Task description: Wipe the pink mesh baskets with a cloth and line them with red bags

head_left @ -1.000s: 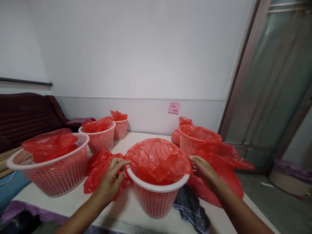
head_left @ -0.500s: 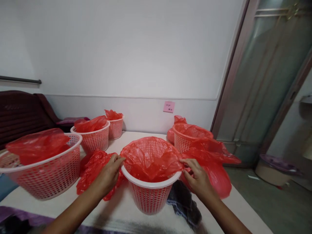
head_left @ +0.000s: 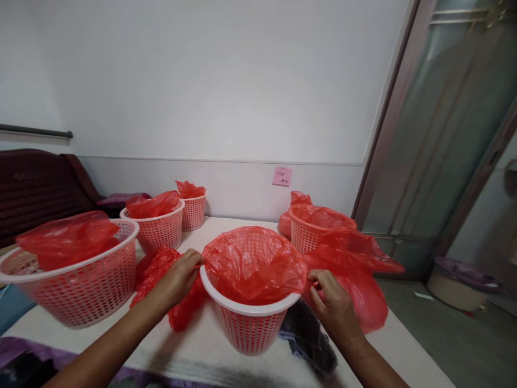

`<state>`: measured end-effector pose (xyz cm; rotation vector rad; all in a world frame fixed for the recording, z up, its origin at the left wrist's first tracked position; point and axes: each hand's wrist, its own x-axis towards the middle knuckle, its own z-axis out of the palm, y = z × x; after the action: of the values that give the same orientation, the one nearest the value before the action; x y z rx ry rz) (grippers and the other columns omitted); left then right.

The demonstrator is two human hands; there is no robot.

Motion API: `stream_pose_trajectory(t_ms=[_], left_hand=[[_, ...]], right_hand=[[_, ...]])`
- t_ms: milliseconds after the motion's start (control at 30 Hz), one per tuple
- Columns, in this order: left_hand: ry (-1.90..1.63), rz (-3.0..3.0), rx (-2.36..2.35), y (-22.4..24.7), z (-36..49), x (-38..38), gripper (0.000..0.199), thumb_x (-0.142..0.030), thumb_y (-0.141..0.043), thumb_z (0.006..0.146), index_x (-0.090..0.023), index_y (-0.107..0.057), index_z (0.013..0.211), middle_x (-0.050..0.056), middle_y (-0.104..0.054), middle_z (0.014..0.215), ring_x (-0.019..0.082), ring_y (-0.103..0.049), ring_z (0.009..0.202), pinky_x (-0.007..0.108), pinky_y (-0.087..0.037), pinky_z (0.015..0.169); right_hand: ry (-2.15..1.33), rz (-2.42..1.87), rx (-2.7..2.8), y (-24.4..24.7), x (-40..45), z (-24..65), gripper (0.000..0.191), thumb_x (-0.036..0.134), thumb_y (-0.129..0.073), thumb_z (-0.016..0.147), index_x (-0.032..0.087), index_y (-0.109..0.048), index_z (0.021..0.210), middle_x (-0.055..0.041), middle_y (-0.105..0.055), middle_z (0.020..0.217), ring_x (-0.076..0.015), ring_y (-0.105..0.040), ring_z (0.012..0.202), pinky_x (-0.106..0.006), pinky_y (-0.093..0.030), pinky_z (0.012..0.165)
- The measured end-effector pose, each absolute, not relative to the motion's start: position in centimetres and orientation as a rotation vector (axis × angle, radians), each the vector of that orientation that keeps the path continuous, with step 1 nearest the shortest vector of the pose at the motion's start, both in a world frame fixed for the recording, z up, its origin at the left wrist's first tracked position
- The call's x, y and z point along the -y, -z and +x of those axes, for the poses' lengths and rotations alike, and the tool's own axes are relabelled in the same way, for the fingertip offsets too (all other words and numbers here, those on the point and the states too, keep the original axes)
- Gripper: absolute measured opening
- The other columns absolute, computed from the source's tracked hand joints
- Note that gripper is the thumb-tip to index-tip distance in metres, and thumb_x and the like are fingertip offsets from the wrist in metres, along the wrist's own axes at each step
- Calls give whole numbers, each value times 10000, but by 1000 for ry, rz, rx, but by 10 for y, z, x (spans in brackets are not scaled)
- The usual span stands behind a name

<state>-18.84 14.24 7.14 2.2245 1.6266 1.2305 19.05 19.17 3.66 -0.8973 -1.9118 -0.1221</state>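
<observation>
Left hand (head_left: pixel 181 277) and right hand (head_left: pixel 329 296) apart, each pinching opposite edge of red bag (head_left: pixel 254 264). Bag lines white-rimmed basket (head_left: pixel 254 328), upright on table (head_left: pixel 390 355), dark cloth (head_left: pixel 310 342) just beside.

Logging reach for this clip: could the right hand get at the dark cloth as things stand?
Probably yes: the dark cloth lies on the table near the right hand, its near end uncovered. Those fingertips are at the front basket's red liner, so any grip there would need releasing.
</observation>
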Motion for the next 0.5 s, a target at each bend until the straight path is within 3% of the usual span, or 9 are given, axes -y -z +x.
stream_pose_trajectory(t_ms=[100, 300, 367, 500], left_hand=[[-1338, 2116, -1688, -64, -187, -140, 98, -231, -526, 830, -227, -571, 743, 3, -566, 771, 173, -545, 743, 295, -427, 722], [-1454, 1849, -1765, -40, -177, -134, 140, -262, -542, 801, -221, -511, 671, -26, -541, 609, 151, -516, 566, 252, -402, 546], [-1498, 1821, -1791, -42, -171, -127, 110, -258, -526, 818, -221, -520, 714, -14, -559, 659, 160, -530, 603, 265, -413, 575], [-1500, 1956, -1713, -67, -152, -107, 62, -283, -555, 841, -226, -576, 827, 23, -592, 851, 196, -551, 820, 320, -421, 778]], right_hand=[[144, -897, 1928, -34, -190, 190, 111, 146, -436, 895, 225, -514, 886, -28, -576, 841, -184, -583, 766, -321, -482, 704], [171, -952, 2015, -30, -181, 188, 119, 148, -429, 898, 221, -522, 894, -52, -576, 874, -218, -568, 836, -354, -481, 726], [170, -987, 2040, -29, -177, 187, 121, 150, -434, 893, 221, -531, 909, -63, -578, 908, -228, -567, 859, -370, -486, 736], [124, -988, 2093, -31, -170, 186, 116, 165, -442, 901, 228, -537, 919, -66, -578, 952, -226, -572, 889, -377, -493, 767]])
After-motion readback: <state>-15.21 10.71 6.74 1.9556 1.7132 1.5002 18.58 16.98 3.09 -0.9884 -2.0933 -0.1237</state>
